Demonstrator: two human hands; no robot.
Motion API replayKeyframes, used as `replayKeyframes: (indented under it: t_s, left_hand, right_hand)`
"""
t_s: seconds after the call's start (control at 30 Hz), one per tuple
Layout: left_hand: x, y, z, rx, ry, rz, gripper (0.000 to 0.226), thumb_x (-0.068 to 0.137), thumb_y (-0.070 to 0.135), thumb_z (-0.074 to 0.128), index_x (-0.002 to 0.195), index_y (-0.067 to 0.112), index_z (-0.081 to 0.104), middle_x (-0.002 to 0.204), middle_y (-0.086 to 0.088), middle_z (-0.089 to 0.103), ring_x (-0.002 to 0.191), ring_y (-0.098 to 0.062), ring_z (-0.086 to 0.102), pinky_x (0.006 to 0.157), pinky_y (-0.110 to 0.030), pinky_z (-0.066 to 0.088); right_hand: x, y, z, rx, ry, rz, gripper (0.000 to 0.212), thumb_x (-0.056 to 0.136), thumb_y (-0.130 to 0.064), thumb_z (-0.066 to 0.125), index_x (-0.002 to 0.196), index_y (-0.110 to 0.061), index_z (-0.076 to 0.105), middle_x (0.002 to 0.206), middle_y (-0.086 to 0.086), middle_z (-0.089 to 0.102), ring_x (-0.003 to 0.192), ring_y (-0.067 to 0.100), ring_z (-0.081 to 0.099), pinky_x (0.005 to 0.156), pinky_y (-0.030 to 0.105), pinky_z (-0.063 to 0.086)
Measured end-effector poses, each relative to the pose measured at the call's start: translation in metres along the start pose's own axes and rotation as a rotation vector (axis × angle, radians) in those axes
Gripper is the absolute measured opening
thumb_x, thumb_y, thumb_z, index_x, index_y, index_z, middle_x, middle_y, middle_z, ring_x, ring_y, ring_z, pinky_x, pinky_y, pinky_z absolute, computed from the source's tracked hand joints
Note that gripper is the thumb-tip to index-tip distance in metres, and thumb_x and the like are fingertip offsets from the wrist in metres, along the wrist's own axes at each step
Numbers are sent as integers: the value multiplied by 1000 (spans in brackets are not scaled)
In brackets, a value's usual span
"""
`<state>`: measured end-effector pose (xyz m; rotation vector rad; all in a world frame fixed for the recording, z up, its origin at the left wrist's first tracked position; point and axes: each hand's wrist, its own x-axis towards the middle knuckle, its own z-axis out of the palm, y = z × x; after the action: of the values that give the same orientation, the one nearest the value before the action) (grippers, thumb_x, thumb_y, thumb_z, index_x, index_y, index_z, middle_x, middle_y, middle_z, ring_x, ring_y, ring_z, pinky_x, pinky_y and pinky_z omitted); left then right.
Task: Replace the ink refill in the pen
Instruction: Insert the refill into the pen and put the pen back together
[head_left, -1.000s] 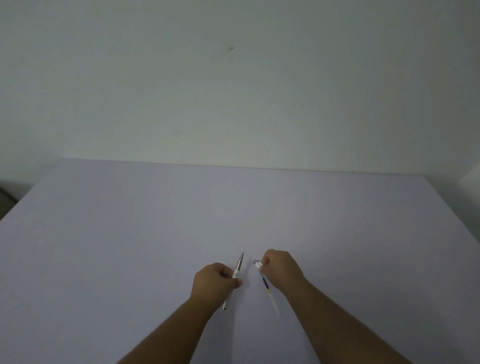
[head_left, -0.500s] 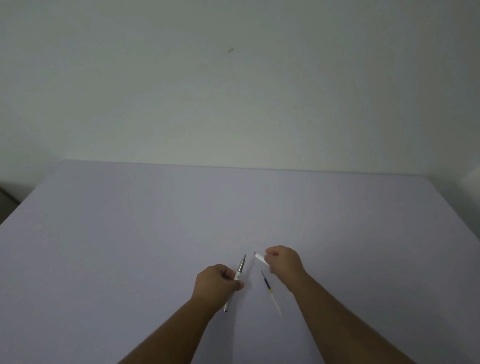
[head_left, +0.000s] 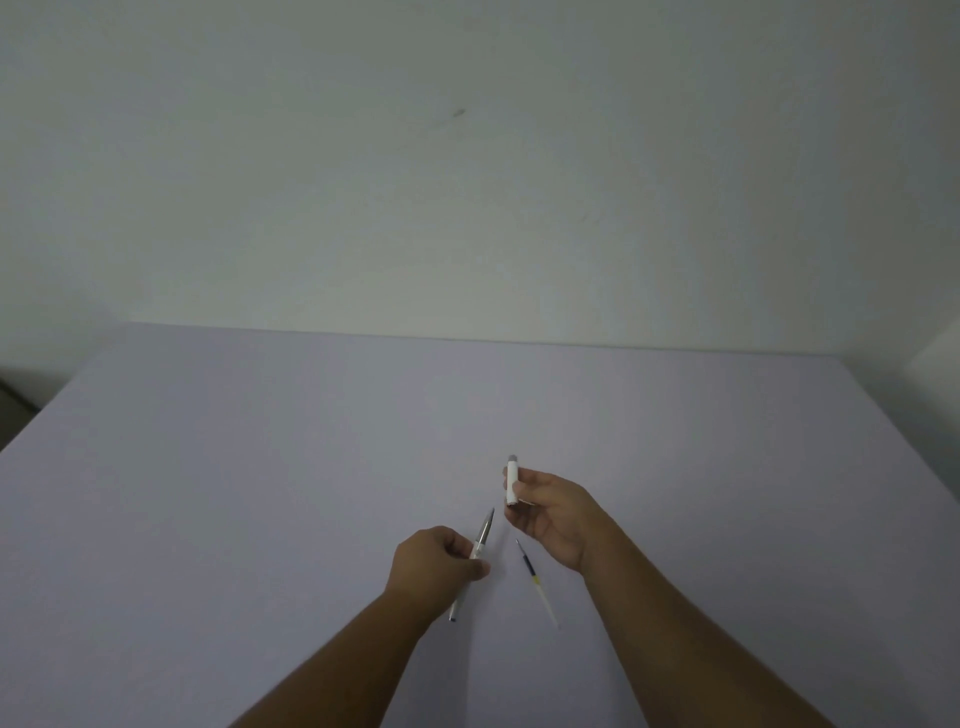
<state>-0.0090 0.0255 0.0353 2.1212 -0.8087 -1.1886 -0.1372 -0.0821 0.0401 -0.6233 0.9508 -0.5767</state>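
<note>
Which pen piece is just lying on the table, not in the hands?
The thin refill with the dark tip. The silver-tipped barrel and short white cap piece are both being held.

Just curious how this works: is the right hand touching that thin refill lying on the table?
Apart. The head view shows the right hand raised, holding the white pen piece, with bare table between it and the refill.

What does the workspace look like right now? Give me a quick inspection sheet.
Surface: pale lilac table, plain and flat.
Job's things: silver and white pen front section in left hand; short white pen barrel piece in right hand; thin refill with dark and yellow bands lying on the table between the forearms.
Clutter: nothing seen.
Hands: left hand closed around the pen section; right hand pinching the barrel piece, raised.
Cables: nothing seen.
Surroundings: bare off-white wall behind the table.
</note>
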Motion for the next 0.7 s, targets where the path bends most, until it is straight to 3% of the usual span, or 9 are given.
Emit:
replayKeyframes:
  t_s: [0.2,0.4,0.53,0.7]
  left_hand:
    - [-1,0,2,-4,-4,0,15,71,19,81,77,13,68,76,-2,65,71,-18,60,76,-33,56]
    - [-2,0,3,-15,11,17,19,70,19,81,83,9,70,78,-4,66,73,-19,60,81,-38,57]
    - [-2,3,5,-9,26,29,15,71,20,80,74,14,66,76,-4,65,72,-20,60,80,-39,57]
    - [0,3,8,29,46,44,18,73,20,78,82,9,68,79,-5,66,72,-19,60,80,-38,57]
  right_hand:
    - [0,0,8,-207,44,-123,16,88,5,57,99,-6,61,84,9,68,74,17,66,68,24,55]
    - [-9,7,8,-414,8,-99,19,84,2,61,102,-5,61,84,6,68,75,15,67,69,23,54]
    - [-11,13,9,-479,-1,-75,20,84,-1,63,104,-5,62,83,4,66,76,14,64,68,22,55]
    - [-9,15,9,-576,9,-48,6,81,-7,69,85,-12,68,80,4,66,71,13,61,67,21,54]
